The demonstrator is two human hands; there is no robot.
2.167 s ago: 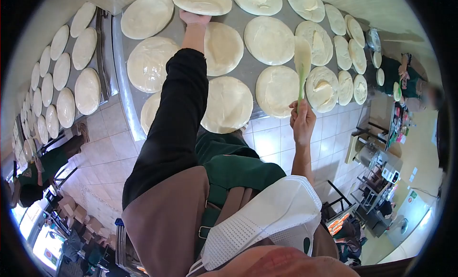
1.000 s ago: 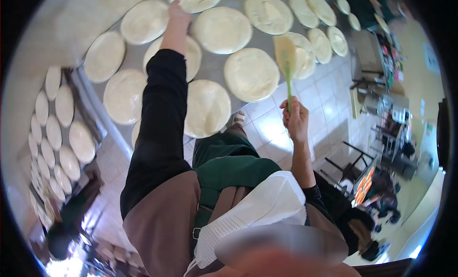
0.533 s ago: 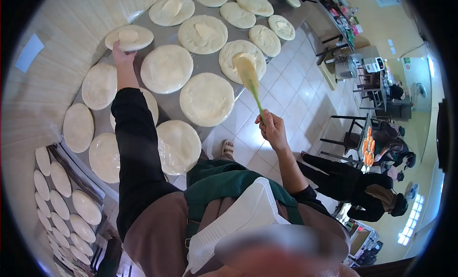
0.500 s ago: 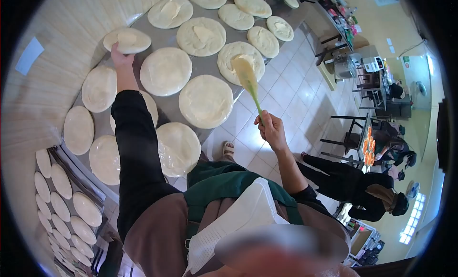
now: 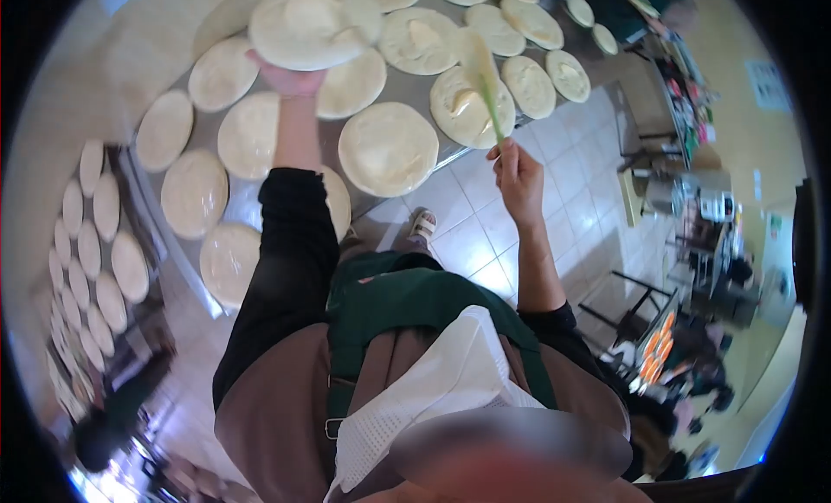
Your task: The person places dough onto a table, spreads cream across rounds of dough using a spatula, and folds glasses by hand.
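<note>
My left hand (image 5: 293, 77) is under the near edge of a pale round dough disc (image 5: 312, 31), holding it raised and tilted above the grey table (image 5: 316, 144); a lump of cream-coloured spread lies on top of it. My right hand (image 5: 518, 178) is closed round the green handle of a spatula (image 5: 481, 74), whose pale, coated blade points away over the table. Beneath the blade sits a disc with spread (image 5: 467, 106) near the table's right edge. A smooth, glossy disc (image 5: 388, 150) lies between my hands, and several others surround my left forearm.
A second table (image 5: 143, 196) with several rows of discs stands at the left. Tiled floor (image 5: 467, 235) lies below the table edge. Co-workers are at the upper right, lower left and lower right, near a tray of orange items (image 5: 658, 347). A chair (image 5: 628, 304) stands at right.
My left hand has moved right and raised the disc, which now appears larger and closer. My right hand, still with the spatula, is higher and farther right. The view has turned.
</note>
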